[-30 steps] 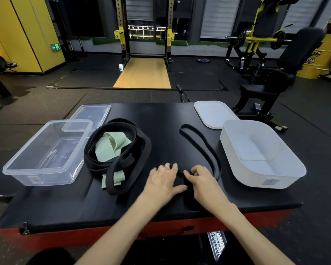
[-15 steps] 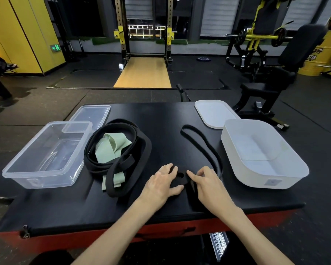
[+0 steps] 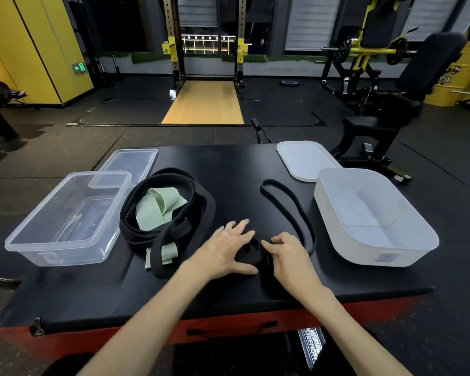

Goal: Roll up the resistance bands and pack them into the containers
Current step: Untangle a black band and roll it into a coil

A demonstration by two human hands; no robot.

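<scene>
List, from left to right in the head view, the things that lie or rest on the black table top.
clear container → heap of black and green bands → left hand → rolled black band → right hand → white container

Dim gym light from overhead leaves soft sheen on the black tabletop (image 3: 228,164), while wide-angle distortion bends the edges.
</scene>
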